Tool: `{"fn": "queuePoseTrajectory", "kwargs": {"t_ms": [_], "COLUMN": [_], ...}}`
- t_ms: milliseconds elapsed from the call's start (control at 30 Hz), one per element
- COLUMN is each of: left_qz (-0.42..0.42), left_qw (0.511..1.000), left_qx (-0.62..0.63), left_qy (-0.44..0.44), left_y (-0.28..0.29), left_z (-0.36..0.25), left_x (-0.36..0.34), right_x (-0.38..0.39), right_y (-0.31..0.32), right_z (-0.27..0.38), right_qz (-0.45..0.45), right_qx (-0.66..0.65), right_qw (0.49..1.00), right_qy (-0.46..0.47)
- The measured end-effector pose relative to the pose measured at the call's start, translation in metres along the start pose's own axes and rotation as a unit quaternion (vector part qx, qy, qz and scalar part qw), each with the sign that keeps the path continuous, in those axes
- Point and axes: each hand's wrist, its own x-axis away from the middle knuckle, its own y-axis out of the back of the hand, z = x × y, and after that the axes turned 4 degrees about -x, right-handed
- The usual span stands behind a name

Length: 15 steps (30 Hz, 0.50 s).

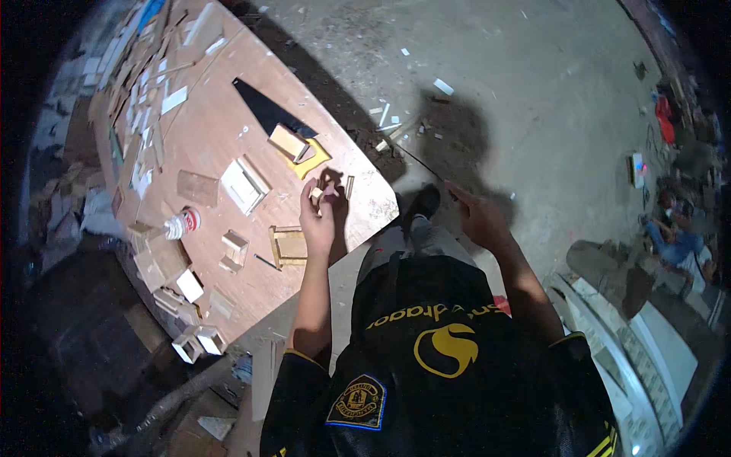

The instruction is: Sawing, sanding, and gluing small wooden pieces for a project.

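Note:
My left hand [317,217] is raised over the right part of the wooden table, its thumb and fingers closed on a small pale wood piece [317,195]. Beyond it, a handsaw [263,105] with a dark blade and yellow handle lies flat, a small wooden box [289,142] resting across it. A short wood strip [349,187] is just right of the hand. Close to my left wrist lies a small wooden frame [290,247]. Off the table's right side, my right hand [483,219] hangs over the floor in shadow, fingers curled; a thin dark line ends near its fingertips.
The table [205,145] carries a white panelled wood piece [245,185], a white jar [183,223] with red marking, and small wooden boxes [199,343] at the near left edge. Offcuts [141,122] pile up at far left. Scraps dot the concrete floor [548,107]. White curved panels [617,358] stand right.

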Motion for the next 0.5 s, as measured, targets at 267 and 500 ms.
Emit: {"fn": "queuePoseTrajectory", "kwargs": {"t_ms": [267,500], "left_qz": [-0.118,-0.123], "left_qw": [0.981,0.978], "left_qx": [0.078,0.159], "left_qy": [0.134,0.057], "left_y": [0.046,0.064], "left_z": [-0.052,-0.087], "left_x": [0.08,0.108], "right_x": [-0.045,-0.085], "right_y": [-0.041,-0.1], "right_z": [0.037,0.031], "right_qz": [0.053,-0.007], "right_qx": [0.009,0.125], "right_qw": [0.991,0.974], "right_qy": [0.126,0.19]}}
